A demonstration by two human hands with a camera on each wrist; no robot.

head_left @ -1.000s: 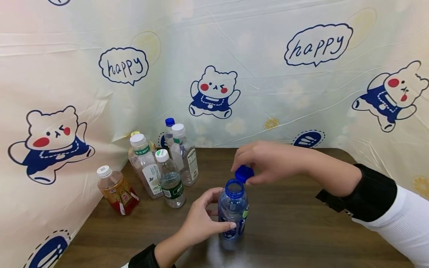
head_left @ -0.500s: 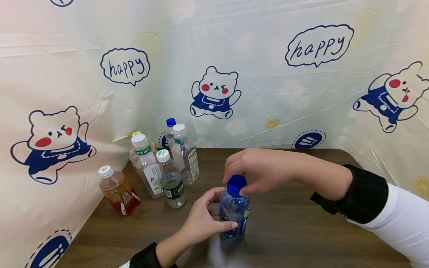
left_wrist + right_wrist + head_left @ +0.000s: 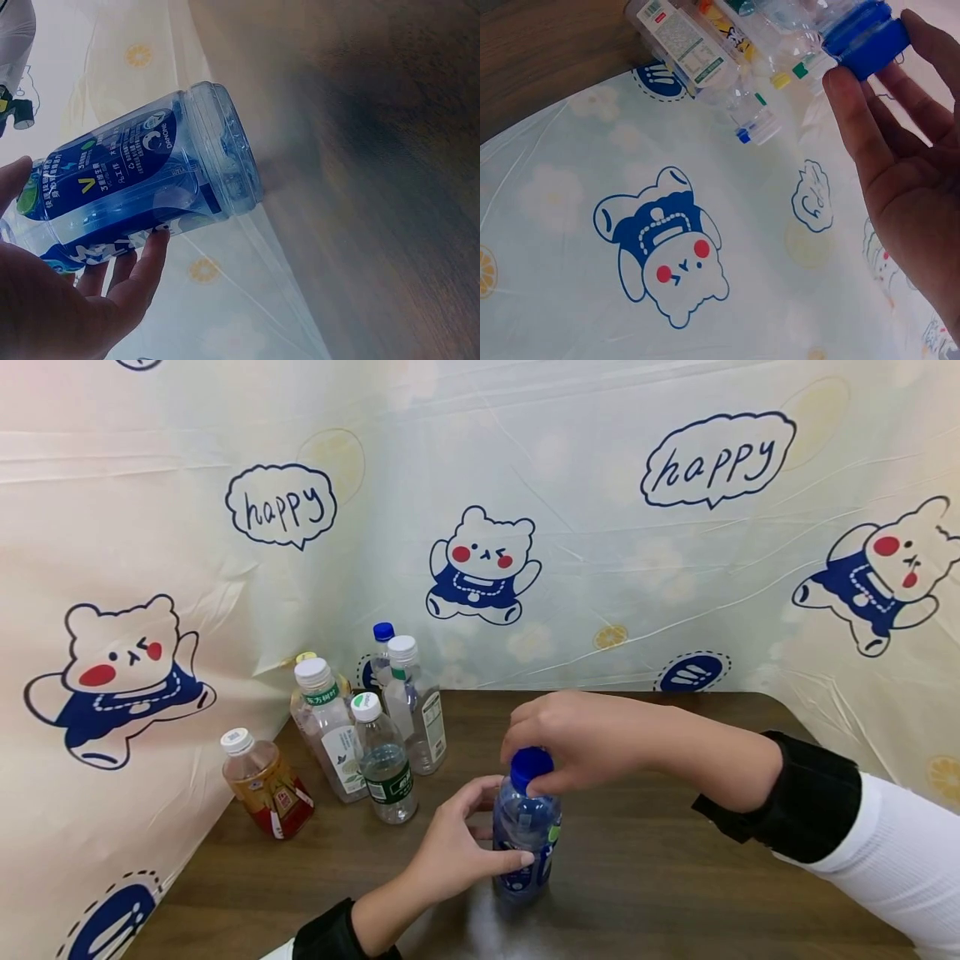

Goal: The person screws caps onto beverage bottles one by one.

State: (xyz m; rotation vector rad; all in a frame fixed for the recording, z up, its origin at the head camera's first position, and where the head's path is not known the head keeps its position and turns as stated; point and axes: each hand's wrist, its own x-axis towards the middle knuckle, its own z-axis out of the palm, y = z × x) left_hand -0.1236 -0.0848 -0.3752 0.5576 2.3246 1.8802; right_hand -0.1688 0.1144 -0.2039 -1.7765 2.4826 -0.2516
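Observation:
A clear bluish plastic bottle (image 3: 527,839) with a dark blue label stands upright on the wooden table in the head view. My left hand (image 3: 461,852) grips its body from the left, thumb across the front. In the left wrist view the bottle (image 3: 127,180) shows its label and ribbed base, fingers of the left hand (image 3: 75,304) round it. A blue cap (image 3: 532,765) sits on the neck, and my right hand (image 3: 577,739) pinches it from above. The right wrist view shows the cap (image 3: 874,45) between thumb and fingers of the right hand (image 3: 907,150).
Several capped bottles are grouped at the back left, including a green-labelled water bottle (image 3: 386,781) and a white-capped bottle (image 3: 423,718). Left of them stands a bottle with an orange-red label (image 3: 270,793). A printed curtain (image 3: 600,568) surrounds the back and left of the brown table (image 3: 675,860).
The right hand has brought the blue cap from just above the open neck down onto it. Since then the hand has shifted only slightly. The left hand keeps its grip on the bottle.

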